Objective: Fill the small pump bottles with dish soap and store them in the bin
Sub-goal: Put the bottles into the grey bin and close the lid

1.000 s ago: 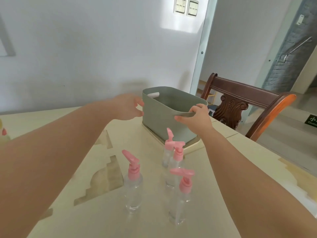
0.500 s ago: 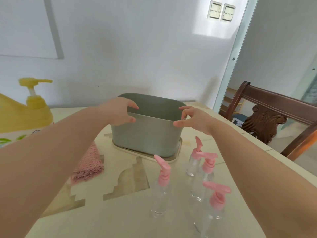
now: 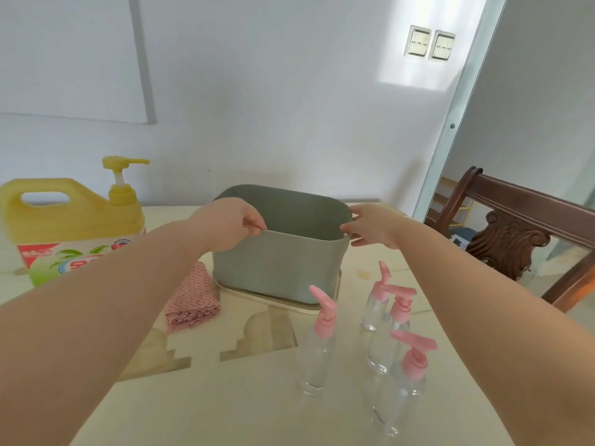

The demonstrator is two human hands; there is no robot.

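Starting at the desk's [image 3: 241,407] left, the yellow dish soap jug [image 3: 74,220] looks heavy: lift by its handle. The grey bin [image 3: 277,268] mid-desk seems light, flexible; my left hand [image 3: 225,225] pinches its rim, my right hand [image 3: 370,226] hovers loose-fingered at its end. Four pump bottles [image 3: 317,355] nearby: light, tippy, grasp the bodies.

The bin's [image 3: 277,265] near wall hides its inside. The tray [image 3: 289,304] under it shows only as a thin edge. The left forearm [image 3: 128,284] covers the lower right of the soap jug's [image 3: 64,220] label, and the print is too blurred to read. The picture's edge cuts the jug's left side. The cloth [image 3: 193,297] lies partly behind that forearm. The right grip's [image 3: 370,225] fingertips blur against the bin's end, so a hold cannot be told. The nearest bottle [image 3: 402,394] is smeared. The chair [image 3: 515,220] runs off the right edge.
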